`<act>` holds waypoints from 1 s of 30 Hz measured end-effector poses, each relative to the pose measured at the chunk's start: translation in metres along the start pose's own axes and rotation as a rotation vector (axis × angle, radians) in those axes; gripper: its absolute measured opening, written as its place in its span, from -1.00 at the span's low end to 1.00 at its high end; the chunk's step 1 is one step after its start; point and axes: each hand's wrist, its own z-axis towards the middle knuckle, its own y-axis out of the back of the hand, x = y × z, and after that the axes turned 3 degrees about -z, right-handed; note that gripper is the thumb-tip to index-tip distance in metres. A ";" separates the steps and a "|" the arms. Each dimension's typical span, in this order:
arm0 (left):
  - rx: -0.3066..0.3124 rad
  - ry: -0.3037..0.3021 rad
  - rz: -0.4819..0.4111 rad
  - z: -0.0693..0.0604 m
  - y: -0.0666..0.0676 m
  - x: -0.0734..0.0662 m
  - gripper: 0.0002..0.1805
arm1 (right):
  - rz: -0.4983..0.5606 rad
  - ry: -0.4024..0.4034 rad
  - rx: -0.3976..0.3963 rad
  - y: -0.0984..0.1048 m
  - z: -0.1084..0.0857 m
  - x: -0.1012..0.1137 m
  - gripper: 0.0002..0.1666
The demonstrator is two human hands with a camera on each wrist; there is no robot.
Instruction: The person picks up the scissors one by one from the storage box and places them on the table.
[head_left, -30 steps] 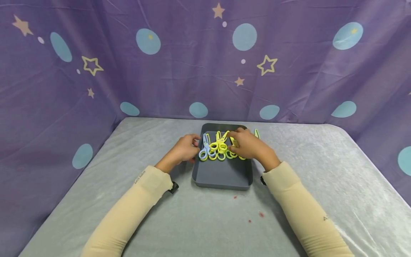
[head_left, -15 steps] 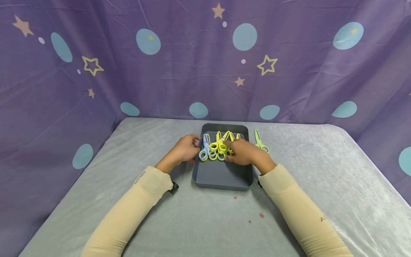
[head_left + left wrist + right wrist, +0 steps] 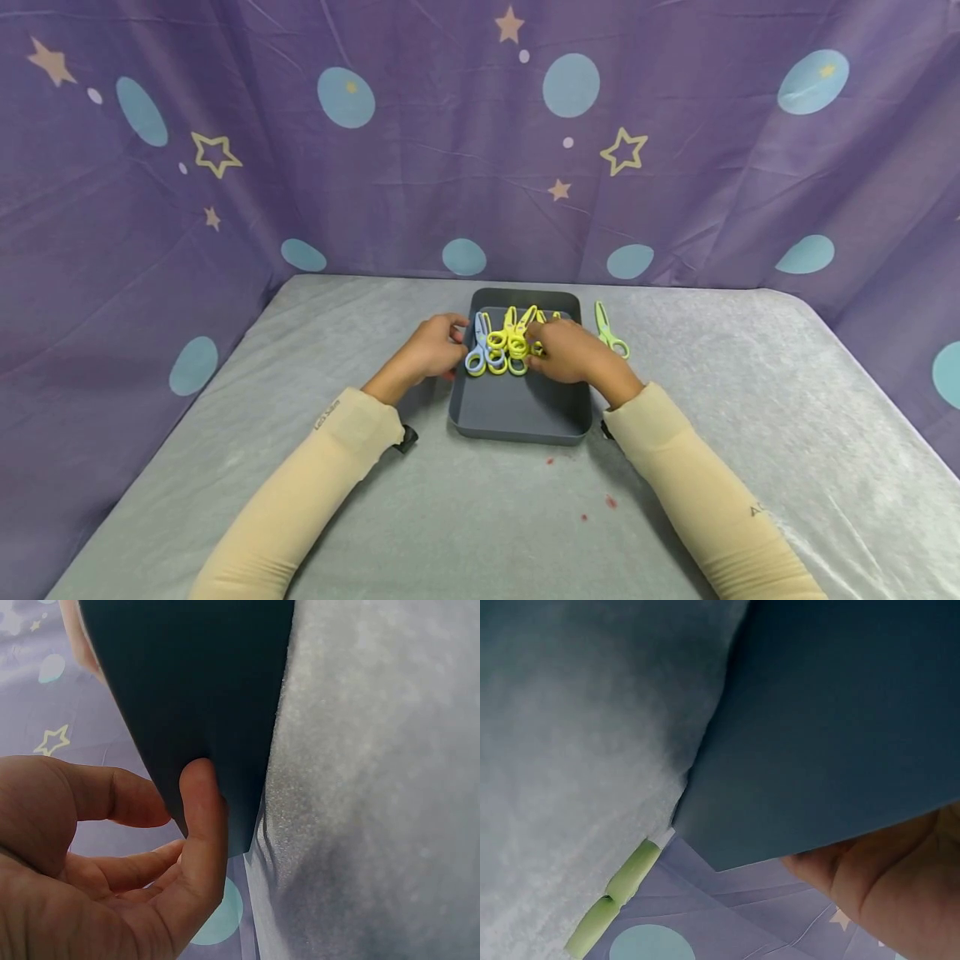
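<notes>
Nearest are the beige left sleeve [image 3: 292,492] and right sleeve [image 3: 712,492]; on the right one I read only an "A", and the small dark letters on the left are too unclear. Next, the left hand [image 3: 431,346] bends its fingers around the wall of the grey tray [image 3: 517,417], probably so that it does not slide. The right hand [image 3: 566,350] is over the inside, its fingers bent beside yellow scissors [image 3: 511,319]; whether they pinch one, I cannot tell. The scissors lie in the tray's far half, some overlapping, a blue pair [image 3: 482,337] at left; handles face the person, perhaps for easy taking. Outside, beyond the right wall, green scissors [image 3: 602,321] lie alone on the desk [image 3: 750,417]. Farthest hangs a purple curtain [image 3: 450,167] with stars, without writing.
</notes>
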 end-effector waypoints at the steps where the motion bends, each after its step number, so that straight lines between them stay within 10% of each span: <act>1: -0.001 0.000 0.000 0.000 0.000 0.000 -0.37 | -0.001 0.001 -0.007 0.000 0.000 0.000 -0.58; 30: -0.020 -0.013 0.018 -0.001 -0.001 0.000 -0.39 | -0.018 -0.118 0.031 -0.003 0.000 0.006 -0.60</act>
